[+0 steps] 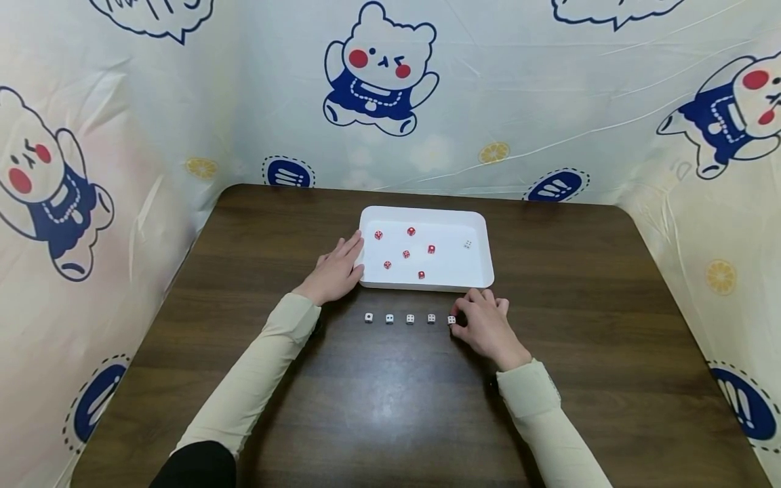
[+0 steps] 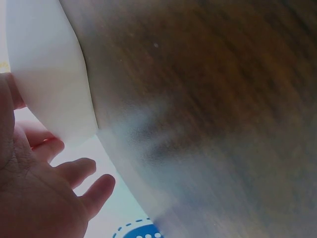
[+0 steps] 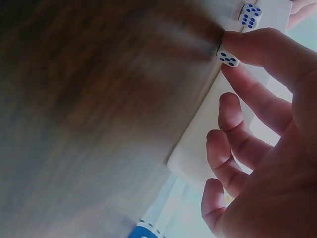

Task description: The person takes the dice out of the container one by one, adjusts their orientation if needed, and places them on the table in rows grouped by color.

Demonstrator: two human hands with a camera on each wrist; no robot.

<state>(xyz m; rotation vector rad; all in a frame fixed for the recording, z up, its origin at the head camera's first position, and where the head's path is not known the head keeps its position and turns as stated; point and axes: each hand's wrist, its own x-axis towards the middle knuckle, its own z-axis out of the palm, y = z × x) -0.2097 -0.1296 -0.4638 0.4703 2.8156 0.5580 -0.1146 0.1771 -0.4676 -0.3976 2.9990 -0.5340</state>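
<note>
In the head view my right hand (image 1: pixel 485 327) pinches a white die (image 1: pixel 451 320) between thumb and index finger at the right end of a row. Blue pips show on that die (image 3: pixel 228 58) in the right wrist view; the other fingers are loosely bent. The neighbouring white die (image 1: pixel 431 318) stands just left of it, with several more further left. Against the left side of a white tray (image 1: pixel 427 285), my left hand (image 1: pixel 332 272) rests with fingers extended. Several red dice (image 1: pixel 406 254) and one white die (image 1: pixel 467 244) lie in the tray.
The tray sits toward the far edge of a dark wooden table (image 1: pixel 293 420). Behind and on both sides hangs a pale curtain (image 1: pixel 488 88) printed with cartoon bears.
</note>
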